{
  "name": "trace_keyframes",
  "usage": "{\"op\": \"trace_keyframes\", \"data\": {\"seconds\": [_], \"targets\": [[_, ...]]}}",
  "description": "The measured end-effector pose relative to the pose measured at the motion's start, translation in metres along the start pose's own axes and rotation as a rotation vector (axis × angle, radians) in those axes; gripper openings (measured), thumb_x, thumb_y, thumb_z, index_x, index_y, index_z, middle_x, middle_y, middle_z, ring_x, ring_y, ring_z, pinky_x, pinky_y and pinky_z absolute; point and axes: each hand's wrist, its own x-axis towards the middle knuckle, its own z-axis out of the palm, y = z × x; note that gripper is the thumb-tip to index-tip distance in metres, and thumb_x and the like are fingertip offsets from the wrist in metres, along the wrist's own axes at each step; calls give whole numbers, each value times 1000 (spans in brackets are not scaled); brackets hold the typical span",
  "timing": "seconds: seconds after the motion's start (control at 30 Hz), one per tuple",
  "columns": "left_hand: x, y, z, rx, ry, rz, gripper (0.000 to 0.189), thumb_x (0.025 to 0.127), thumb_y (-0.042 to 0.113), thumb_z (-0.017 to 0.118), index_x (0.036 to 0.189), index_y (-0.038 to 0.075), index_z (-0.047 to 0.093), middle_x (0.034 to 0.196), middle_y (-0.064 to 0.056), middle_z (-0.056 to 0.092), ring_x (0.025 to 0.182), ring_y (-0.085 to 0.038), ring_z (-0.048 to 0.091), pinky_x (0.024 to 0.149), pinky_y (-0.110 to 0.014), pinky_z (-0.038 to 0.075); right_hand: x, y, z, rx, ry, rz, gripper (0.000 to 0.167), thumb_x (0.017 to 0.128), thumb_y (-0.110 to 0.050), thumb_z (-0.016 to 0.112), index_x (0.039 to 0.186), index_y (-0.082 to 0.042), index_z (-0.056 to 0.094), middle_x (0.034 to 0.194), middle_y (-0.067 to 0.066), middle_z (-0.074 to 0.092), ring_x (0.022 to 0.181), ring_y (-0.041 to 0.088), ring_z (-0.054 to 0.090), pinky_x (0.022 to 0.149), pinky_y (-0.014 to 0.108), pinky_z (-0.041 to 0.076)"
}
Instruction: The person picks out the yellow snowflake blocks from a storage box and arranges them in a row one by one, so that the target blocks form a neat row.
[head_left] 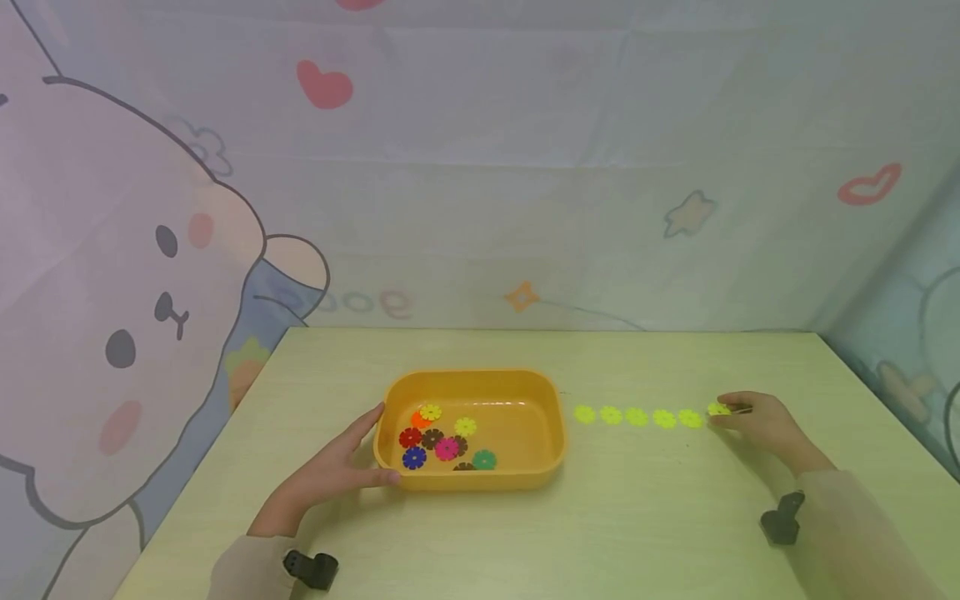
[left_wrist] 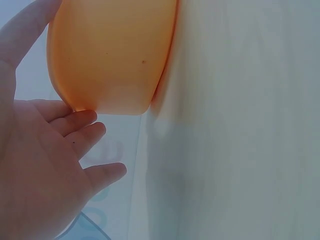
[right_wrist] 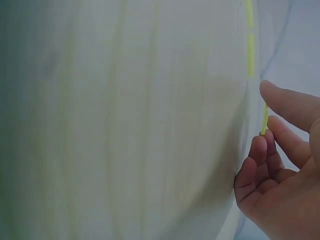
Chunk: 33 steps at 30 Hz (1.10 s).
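Note:
A yellow plastic basin (head_left: 525, 481) sits on the table, holding several flower-shaped notched discs in mixed colours. My left hand (head_left: 330, 473) grips its left end, thumb along the front wall and fingers at the back left corner. Seen from the left wrist, the basin (left_wrist: 112, 60) lies between thumb and fingertips, with the ring and little fingers off it. Between thumb and fingertips my right hand (head_left: 761, 423) pinches a yellow snowflake disc (head_left: 717, 409), at the right end of a row of matching discs (head_left: 637, 417). From the right wrist, that disc (right_wrist: 265, 119) shows edge-on.
Inside the basin are a red disc (head_left: 410, 437), a blue disc (head_left: 414, 457), a pink disc (head_left: 447, 448) and a green disc (head_left: 484, 459), among others. A printed cloth (head_left: 480, 208) hangs behind the pale wooden table (head_left: 637, 533).

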Motion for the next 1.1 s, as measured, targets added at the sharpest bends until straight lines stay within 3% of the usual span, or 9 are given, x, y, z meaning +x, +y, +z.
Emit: {"op": "trace_keyframes", "data": {"seconds": [0.3,0.73,1.1], "targets": [[0,-2,0,1,1,-13,107,77,38,81,155,9,15,159,-21,13,144,-46,9,110,-69,14,3,-1,0,-8,-39,1,60,90,-27,68,127,18,49,124,39,49,109,48,52,84,49,52],[0,-3,0,2,0,-11,106,77,38,80,155,9,15,159,-20,14,144,-46,9,110,-70,14,9,3,1,-5,-76,10,62,89,-28,68,127,17,48,127,39,48,113,51,49,90,54,48],[2,-6,2,-5,6,-17,107,76,40,81,155,9,15,160,-20,14,145,-45,9,111,-69,13,8,5,-3,-61,-28,-15,64,91,-33,66,128,16,49,127,39,49,110,50,52,84,52,51]]}}
